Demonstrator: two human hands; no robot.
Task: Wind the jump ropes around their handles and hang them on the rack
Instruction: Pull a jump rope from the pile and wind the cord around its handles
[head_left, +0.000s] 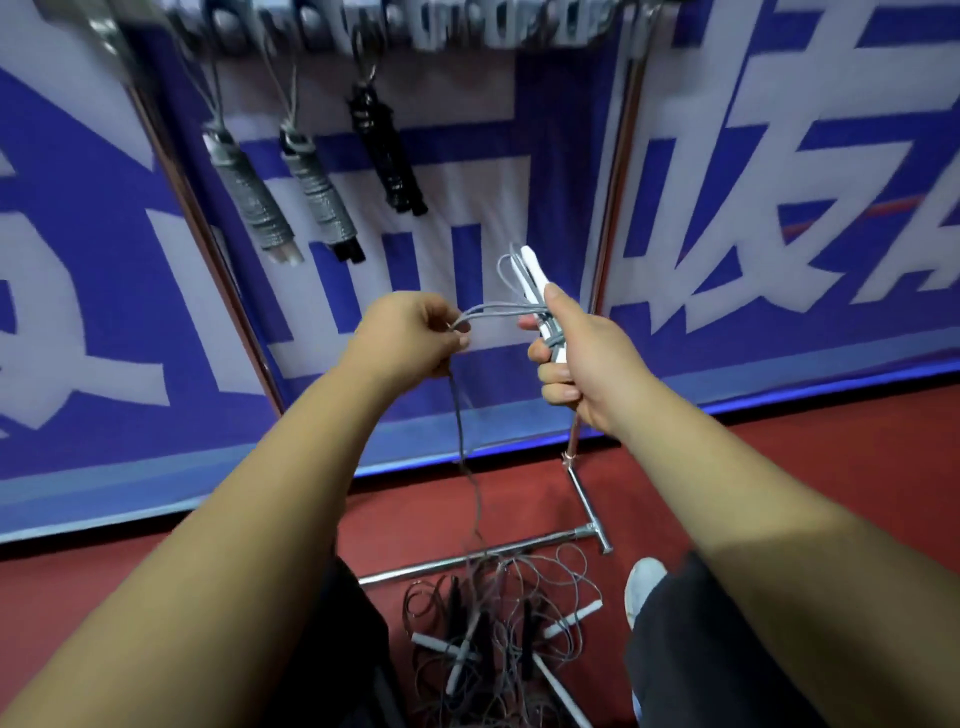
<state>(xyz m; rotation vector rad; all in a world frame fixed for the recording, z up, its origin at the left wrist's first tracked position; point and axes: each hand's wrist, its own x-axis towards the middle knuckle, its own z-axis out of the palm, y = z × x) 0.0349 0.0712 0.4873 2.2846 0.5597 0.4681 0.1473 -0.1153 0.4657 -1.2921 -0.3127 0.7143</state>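
At the centre of the frame, the right hand (576, 358) grips a pair of white handles (531, 274). Its fingers curl round them, and the handle tips point up and to the left. A few turns of grey rope (498, 310) cross the handles beside the index finger. Strands of it run left to the left hand (410, 332), which pinches them between thumb and fingers. Below that hand the rope drops to a tangled pile (498, 639) of cords and loose handles on the red floor (779, 467) at bottom centre, just in front of the chrome base bar (483, 555) of the rack. In the upper left of the frame, three wound ropes hang from the rack's top rail (467, 31): two grey bundles (249, 192) side by side and a black bundle (387, 150) to their right. The rack's upright post (615, 197) rises behind the right hand, in front of a blue and white banner (779, 208). A pale shoe (644, 582) shows at lower right.
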